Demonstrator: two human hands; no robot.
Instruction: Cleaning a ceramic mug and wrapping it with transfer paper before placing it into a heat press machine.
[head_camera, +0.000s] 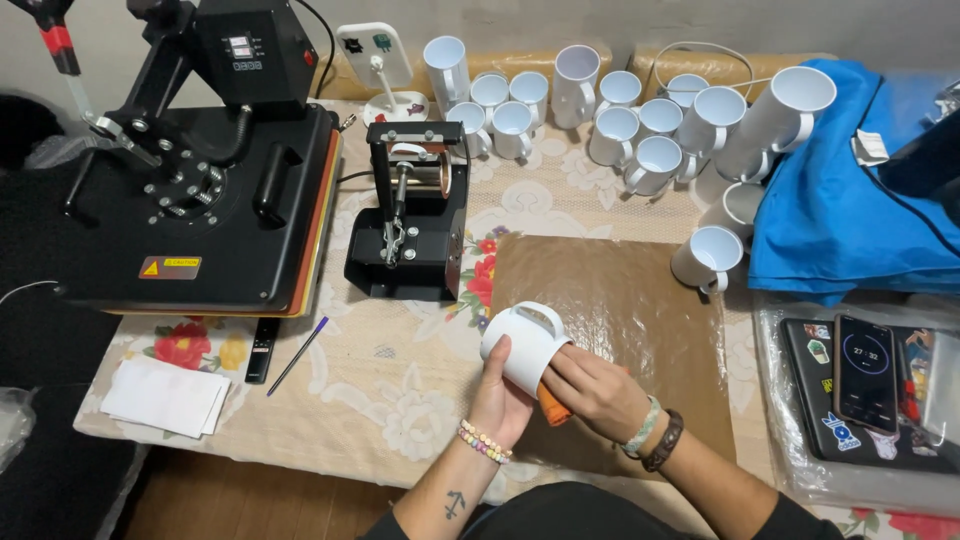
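- Grip first: my left hand was wrapped around the mug, thumb up along its side, fingers curled under it, so a firm hold and nothing loose about it.
- My right hand was closed around an orange cloth, pressed against the lower side of the mug. Most of the cloth was hidden under my fingers, only a bit of orange poked out.
- The mug sat tilted on its side, handle up and pointing away from me, held just above the near left corner of the brown sheet. Couldn't tell if it was touching the sheet or not.
- Step in hand, my guess: wiping the mug's outside with the cloth, somewhere mid-wipe, since the cloth was only on one side.
- Next move, as I read it, would call for turning the mug in the left hand so the cloth reaches the rest of the wall, keeping the handle out of the way.
- The mug press stood just beyond the sheet's far left corner, with the big flat press on its left.
- A whole bunch of blank white mugs waited at the back, well apart from my hands, and a blue cloth lay to the right.
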